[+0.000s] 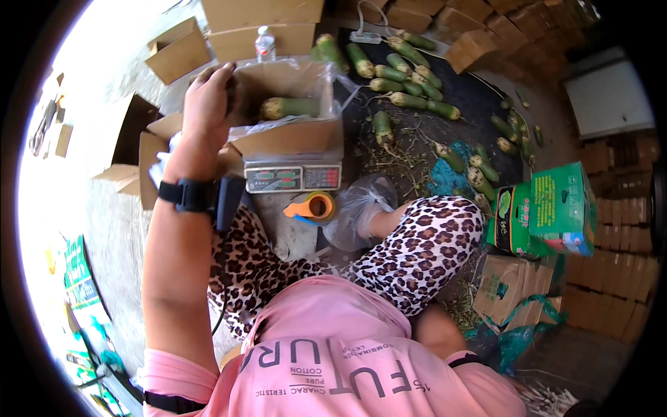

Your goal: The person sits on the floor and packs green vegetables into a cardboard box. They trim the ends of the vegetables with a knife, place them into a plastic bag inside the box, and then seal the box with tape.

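Note:
My left arm reaches forward, and my left hand is at the left rim of an open cardboard box. Its fingers are curled; whatever they grip is hidden from this angle. Inside the box, which has a clear plastic liner, lies a green radish with a pale brownish end. The box stands on a digital scale with lit red digits and a keypad. Only part of my right arm shows, bent down beside my thigh; my right hand is out of sight.
An orange tape dispenser and a clear plastic bag lie before me. Many green radishes cover a dark mat at the right. Green cartons stand beyond my right knee. A plastic bottle and open boxes are farther back.

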A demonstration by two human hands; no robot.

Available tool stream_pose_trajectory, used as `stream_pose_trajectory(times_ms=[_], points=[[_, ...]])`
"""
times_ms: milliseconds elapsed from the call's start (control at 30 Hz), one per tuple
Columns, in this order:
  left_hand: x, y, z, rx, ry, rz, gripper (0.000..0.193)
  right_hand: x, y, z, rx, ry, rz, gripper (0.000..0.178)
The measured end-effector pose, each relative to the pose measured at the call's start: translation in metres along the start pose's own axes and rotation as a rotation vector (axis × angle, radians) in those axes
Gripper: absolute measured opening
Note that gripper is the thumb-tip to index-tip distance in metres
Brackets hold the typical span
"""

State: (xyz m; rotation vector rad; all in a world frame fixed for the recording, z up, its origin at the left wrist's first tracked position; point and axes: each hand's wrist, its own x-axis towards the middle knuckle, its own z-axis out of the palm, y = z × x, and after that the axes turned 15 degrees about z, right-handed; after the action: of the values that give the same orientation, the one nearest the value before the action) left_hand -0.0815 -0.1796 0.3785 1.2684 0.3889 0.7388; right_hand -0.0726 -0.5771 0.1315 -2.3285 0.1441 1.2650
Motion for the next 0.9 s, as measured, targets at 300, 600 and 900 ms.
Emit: stream_pose_trajectory(times_ms=[300, 600, 900], points=[[-0.044, 0.011, 0.046, 0.284, -0.179, 0.053, 0.023, -0.055, 0.138, -0.015, 0.283, 0.053, 0.31, 0.02], [-0.143, -0.093, 0.081, 0.572, -0.813, -0.203, 0.027, -0.04, 0.158, -0.082, 0.499, 0.114, 0.587, 0.02], [-0.168, -0.228, 0.122, 0.708, -1.073, -0.364, 0.029, 0.137, 0.06, -0.17, 1.065, 0.121, 0.165, 0.011]])
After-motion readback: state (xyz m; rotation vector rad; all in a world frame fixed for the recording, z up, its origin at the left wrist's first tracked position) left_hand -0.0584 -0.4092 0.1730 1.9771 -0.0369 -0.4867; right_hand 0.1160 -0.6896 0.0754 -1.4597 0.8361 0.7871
